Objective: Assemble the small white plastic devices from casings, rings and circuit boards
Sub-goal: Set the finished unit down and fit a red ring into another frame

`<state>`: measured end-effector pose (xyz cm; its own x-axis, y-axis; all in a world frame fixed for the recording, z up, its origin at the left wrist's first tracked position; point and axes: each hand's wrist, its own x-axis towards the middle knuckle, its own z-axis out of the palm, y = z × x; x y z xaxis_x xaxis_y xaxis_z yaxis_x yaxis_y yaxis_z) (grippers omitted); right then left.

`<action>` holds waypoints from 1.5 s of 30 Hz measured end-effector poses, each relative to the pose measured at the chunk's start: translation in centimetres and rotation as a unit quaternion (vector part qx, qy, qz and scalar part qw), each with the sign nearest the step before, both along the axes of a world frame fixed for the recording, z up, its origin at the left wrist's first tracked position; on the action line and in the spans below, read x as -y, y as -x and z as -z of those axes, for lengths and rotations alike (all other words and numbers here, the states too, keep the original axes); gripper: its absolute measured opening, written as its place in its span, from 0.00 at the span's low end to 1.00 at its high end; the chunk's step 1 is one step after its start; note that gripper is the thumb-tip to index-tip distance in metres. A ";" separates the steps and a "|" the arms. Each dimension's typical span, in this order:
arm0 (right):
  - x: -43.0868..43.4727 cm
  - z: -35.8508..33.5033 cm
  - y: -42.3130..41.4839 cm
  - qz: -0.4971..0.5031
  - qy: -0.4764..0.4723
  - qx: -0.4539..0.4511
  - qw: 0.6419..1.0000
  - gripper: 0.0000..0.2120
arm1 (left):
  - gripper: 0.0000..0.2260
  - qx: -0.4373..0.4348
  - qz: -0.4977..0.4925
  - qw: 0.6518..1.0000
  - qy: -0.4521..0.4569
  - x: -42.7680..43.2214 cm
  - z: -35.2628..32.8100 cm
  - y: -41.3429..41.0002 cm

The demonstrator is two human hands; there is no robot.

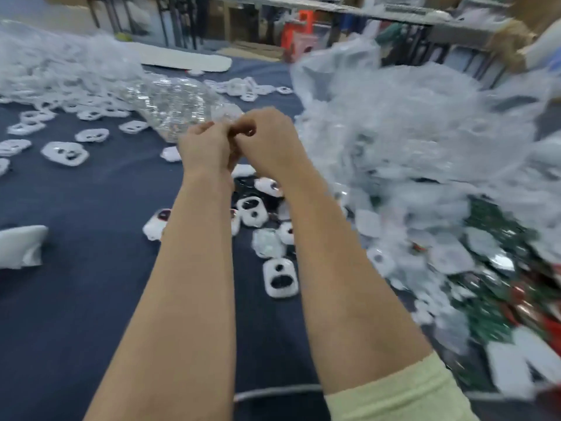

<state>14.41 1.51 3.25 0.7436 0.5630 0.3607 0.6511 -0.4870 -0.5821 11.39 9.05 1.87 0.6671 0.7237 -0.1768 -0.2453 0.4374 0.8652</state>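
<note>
Casings, white with dark openings, lie scattered over the dark blue worktop. One sits just beside the right forearm, several more lie between and under the two forearms, and many are spread toward the far left. The whole view is smeared by motion, so fine detail on them is lost.

On the right, a heap of crumpled clear bags covers much of a pile of green circuit boards mixed with white parts. That pile runs off the right edge. A second clear bag lies behind the hands, and a white object is cut off at the left edge.

The left hand and right hand are raised above the worktop and brought together, knuckles up, fingers curled inward with the tips meeting. Whether anything is pinched between them cannot be told, since the fingers hide that spot. Both forearms stretch straight forward, nearly parallel, and a pale yellow sleeve shows on the right arm.

Bare blue surface lies left of the left forearm. A grey cable crosses the near edge.
</note>
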 end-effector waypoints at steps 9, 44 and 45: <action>21.4 3.1 2.4 0.242 -0.115 -0.119 0.956 0.07 | 0.05 -0.013 0.180 0.983 -0.038 17.6 3.3 1.4; 22.9 6.9 3.0 0.186 -0.388 -0.249 0.868 0.06 | 0.08 -0.011 0.178 0.981 -0.080 19.8 6.0 2.5; 22.8 6.9 2.9 0.186 -0.387 -0.248 0.868 0.05 | 0.06 -0.012 0.176 0.981 -0.085 19.7 6.1 2.4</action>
<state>11.47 -21.29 -3.70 0.9941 -0.0172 0.1069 0.1076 0.0523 -0.9928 8.94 -10.68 -4.18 0.8780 0.4696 -0.0930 -0.0831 0.3408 0.9364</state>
